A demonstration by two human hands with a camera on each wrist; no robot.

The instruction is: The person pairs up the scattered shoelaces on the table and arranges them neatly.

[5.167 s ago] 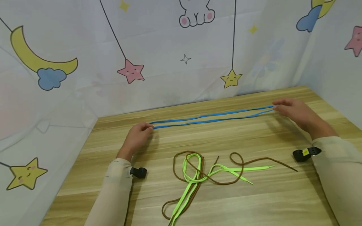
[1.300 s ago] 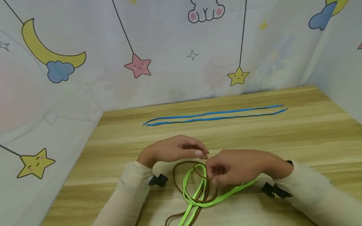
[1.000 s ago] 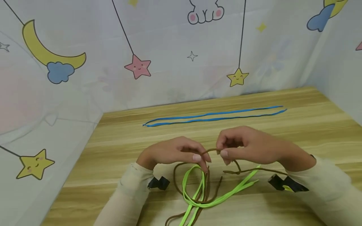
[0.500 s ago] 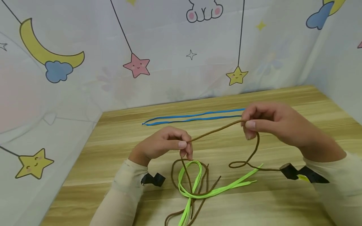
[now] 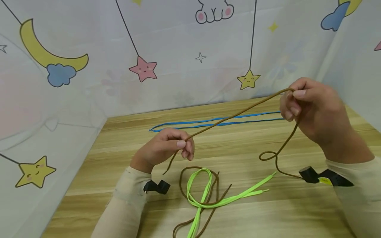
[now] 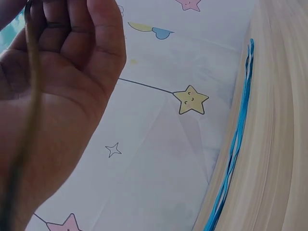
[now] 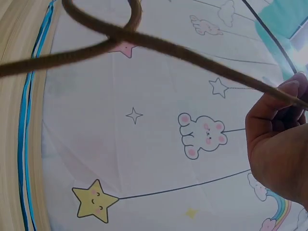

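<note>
A brown round shoelace (image 5: 238,114) runs taut and slanting between my two raised hands in the head view. My left hand (image 5: 162,148) pinches it close to one end, and a short tail hangs below the fingers. Higher and farther right, my right hand (image 5: 317,115) pinches the same lace between thumb and fingers. From there its slack drops into a small loop, also large in the right wrist view, and runs to the black wrist camera. Under the hands, a second brown shoelace (image 5: 180,185) lies tangled with neon green shoelaces (image 5: 235,198) on the table.
Blue shoelaces (image 5: 190,123) lie stretched along the back of the wood-grain table (image 5: 119,138), partly covered by my right hand. A white cloth (image 5: 178,43) printed with stars and moons hangs behind and to the sides.
Earlier both hands were at the blue laces, which now lie released. The brown lace has been picked from the pile; my right hand has drawn it up and right, lifting its left end clear.
</note>
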